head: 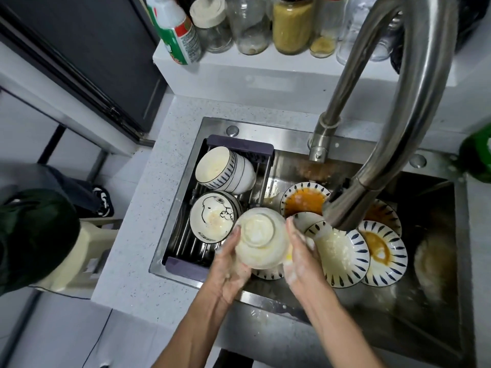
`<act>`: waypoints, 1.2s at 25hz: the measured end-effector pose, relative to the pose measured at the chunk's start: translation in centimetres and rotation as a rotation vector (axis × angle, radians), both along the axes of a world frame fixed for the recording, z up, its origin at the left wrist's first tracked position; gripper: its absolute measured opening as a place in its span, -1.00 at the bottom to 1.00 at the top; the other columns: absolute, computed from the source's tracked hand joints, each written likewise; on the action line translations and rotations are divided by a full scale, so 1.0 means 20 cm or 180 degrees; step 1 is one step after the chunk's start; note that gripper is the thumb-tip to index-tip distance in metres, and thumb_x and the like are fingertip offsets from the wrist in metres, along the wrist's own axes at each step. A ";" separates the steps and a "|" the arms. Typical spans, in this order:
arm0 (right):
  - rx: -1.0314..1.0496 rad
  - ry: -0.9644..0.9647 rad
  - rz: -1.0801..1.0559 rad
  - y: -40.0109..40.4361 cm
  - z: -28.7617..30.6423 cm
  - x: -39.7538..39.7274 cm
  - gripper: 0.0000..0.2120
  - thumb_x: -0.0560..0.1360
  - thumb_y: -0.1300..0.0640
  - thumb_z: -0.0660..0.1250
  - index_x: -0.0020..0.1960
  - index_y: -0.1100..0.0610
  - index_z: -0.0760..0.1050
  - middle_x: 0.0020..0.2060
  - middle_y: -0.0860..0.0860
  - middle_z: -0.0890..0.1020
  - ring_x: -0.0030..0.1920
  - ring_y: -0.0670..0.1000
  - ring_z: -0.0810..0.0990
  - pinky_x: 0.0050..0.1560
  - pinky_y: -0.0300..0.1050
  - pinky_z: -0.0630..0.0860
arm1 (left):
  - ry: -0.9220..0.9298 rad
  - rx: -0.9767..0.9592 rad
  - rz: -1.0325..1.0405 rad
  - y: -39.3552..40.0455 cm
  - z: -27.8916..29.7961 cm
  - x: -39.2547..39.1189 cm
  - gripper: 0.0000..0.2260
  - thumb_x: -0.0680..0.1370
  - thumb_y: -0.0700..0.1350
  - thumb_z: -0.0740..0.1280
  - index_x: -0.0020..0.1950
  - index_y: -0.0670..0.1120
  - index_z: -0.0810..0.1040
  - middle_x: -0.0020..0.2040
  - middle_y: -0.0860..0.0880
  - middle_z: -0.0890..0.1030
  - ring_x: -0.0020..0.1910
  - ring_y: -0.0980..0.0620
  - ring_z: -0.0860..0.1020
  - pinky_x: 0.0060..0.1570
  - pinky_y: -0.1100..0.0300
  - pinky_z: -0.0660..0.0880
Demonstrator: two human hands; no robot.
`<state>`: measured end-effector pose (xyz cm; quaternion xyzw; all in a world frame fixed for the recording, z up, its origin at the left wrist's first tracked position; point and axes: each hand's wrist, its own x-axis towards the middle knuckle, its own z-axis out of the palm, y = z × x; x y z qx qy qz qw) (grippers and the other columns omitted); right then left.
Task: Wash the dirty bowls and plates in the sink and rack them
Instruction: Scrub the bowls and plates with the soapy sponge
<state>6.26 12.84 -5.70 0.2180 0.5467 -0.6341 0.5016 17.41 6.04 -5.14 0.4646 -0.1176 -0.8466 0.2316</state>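
Hands first, nearest to me: left hand (pixel 233 264) cups a soapy white bowl (pixel 261 239) from the left and below, fingers curled up round its wall. I see the bowl bottom-up, foot ring facing the camera, coated in suds. Right hand (pixel 300 258) is on the bowl's right side, fingers together and laid along the wall, foam on the knuckles; a bit of yellow shows between palm and bowl, can't tell what it is. Bowl is held over the sink (pixel 292 296), at the seam between rack and open basin.

Just right of the hands: foamy striped plate (pixel 342 258) lying in the basin, overlapping a second striped plate (pixel 382 256) with brown sauce residue. Behind those, another striped plate (pixel 303 200) with orange sauce, partly hidden by the spout. Far right of the basin something round and pale sits in murky water, too blurred to identify.

Left part of the sink: dark drain rack (pixel 186 264) spanning it. In the rack, cartoon-dog bowl (pixel 212 217) leaning on its side, and behind it a nested stack of blue-striped bowls (pixel 225 170), also tipped on its side, mouth facing left.

Steel faucet (pixel 398 115) arcs over everything, head ending just above the foamy plate.

Farthest: white ledge (pixel 265 67) behind the sink with a row of glass jars (pixel 292 25) and a green-and-white bottle (pixel 175 33)
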 end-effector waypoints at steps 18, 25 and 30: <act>0.1685 0.1205 0.0627 0.57 -0.28 -0.15 -0.73 0.51 0.35 0.33 0.05 0.00 0.58 -0.22 -0.03 0.64 -0.26 -0.02 0.56 -0.14 -0.05 0.54 | -0.3762 -0.4159 -0.2338 0.11 0.04 0.22 -0.69 0.54 -0.20 0.36 0.29 -0.06 0.57 0.19 -0.09 0.58 0.12 0.00 0.52 0.16 0.11 0.52; 0.1969 0.1149 0.0137 0.76 -0.39 -0.41 -0.77 0.51 0.36 0.29 -0.18 0.07 0.57 -0.22 0.15 0.64 -0.29 0.04 0.50 -0.23 0.00 0.51 | -0.2620 -0.1038 -0.2570 0.58 -0.45 -0.53 -0.78 0.53 -0.27 0.28 0.15 -0.24 0.57 0.09 -0.22 0.65 0.07 -0.16 0.62 0.00 0.19 0.54; 0.1792 0.1038 -0.0197 0.87 -0.45 -0.51 -0.80 0.53 0.42 0.26 -0.03 0.17 0.57 -0.23 0.07 0.58 -0.30 -0.01 0.51 -0.45 -0.27 0.49 | -0.2319 0.0366 -0.1524 0.59 -0.75 -0.68 -0.67 0.63 -0.23 0.24 0.38 -0.30 0.43 0.33 -0.23 0.52 0.27 -0.20 0.54 -0.04 0.15 0.50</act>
